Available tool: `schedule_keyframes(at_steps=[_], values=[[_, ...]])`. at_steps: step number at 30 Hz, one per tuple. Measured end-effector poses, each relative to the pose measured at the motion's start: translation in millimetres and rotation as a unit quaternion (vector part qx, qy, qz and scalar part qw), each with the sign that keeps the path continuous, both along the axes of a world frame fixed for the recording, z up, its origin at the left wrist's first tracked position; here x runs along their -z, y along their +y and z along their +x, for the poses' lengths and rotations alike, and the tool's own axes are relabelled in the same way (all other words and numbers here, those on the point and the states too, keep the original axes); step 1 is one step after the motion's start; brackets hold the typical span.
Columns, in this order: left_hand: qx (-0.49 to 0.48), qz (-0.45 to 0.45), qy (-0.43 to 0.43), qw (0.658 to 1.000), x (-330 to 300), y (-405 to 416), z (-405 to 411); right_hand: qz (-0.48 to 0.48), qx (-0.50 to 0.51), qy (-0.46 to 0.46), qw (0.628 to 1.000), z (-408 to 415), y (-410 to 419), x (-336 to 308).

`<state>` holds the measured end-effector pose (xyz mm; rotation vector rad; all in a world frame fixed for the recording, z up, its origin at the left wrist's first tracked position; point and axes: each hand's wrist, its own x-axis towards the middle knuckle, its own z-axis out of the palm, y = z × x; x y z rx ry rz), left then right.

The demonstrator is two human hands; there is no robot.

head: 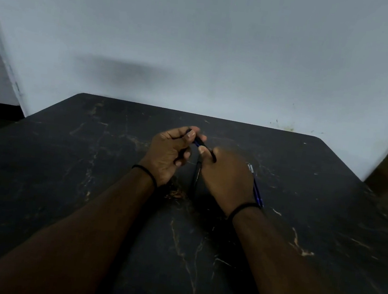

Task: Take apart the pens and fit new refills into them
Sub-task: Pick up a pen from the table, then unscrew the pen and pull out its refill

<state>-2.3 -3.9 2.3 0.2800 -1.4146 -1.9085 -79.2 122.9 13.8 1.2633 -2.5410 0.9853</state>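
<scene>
both hands raised over the dark marbled counter (299, 233). left hand (170, 153) and right hand (226, 175) each pinch one end of a blue-black pen (198, 142) held between them. a second dark pen (196, 176) lies on the counter below; blue refills (256, 188) lie just beside the right hand.

Bare forearms, no sleeves, just a thin black band on each wrist: left hand (171, 155), right hand (227, 177).

free: we see bare counter (66, 180) left and near edge | blocked: blue refills (257, 193) just right of hands, black pen (196, 176) between them | back: wall (200, 50)
</scene>
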Motion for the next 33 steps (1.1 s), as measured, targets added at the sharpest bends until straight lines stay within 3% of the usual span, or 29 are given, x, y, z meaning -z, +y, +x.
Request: schedule_keyframes(at_steps=[6, 9, 11, 13, 15, 17, 20, 23, 26, 30, 33], values=[[-0.047, 0.013, 0.005, 0.999, -3.0, -2.0, 3.2, -0.026, 0.004, -0.009, 1.0, -4.6, -0.2, 3.7], [-0.14, 0.017, -0.033, 0.989, -3.6, -10.7, 7.2, -0.034, 0.015, 0.002, 0.999, -8.5, -0.7, 5.2], [-0.218, -0.032, -0.085, 0.972, -2.1, -17.9, 10.0, -0.048, 0.023, 0.012, 0.999, -11.8, 0.4, 5.4], [-0.286, -0.164, -0.184, 0.926, -0.5, -26.5, 12.5, -0.068, 0.03, 0.014, 0.997, -14.5, 2.0, 4.8], [-0.316, -0.314, -0.324, 0.835, 0.9, -32.9, 15.6, -0.078, 0.035, 0.005, 0.996, -15.9, 3.1, 4.3], [-0.317, -0.387, -0.412, 0.761, 1.6, -35.9, 17.9, -0.079, 0.04, 0.004, 0.996, -15.9, 3.6, 3.8], [-0.287, -0.445, -0.484, 0.696, 4.5, -38.8, 15.7, -0.067, 0.04, 0.005, 0.997, -15.8, 3.9, 3.1], [-0.256, -0.475, -0.521, 0.661, 7.7, -39.4, 12.8, -0.067, 0.022, 0.002, 0.998, -14.4, 4.1, 4.1], [-0.266, -0.473, -0.509, 0.669, 10.3, -39.2, 12.4, -0.078, 0.006, 0.017, 0.997, -12.0, 5.2, 4.7], [-0.282, -0.424, -0.477, 0.716, 13.1, -38.7, 13.2, -0.063, -0.001, 0.005, 0.998, -11.7, 2.8, 3.6], [-0.35, -0.401, -0.404, 0.744, 9.3, -35.1, 13.3, -0.088, -0.012, -0.033, 0.995, -10.8, 2.0, 3.4]])
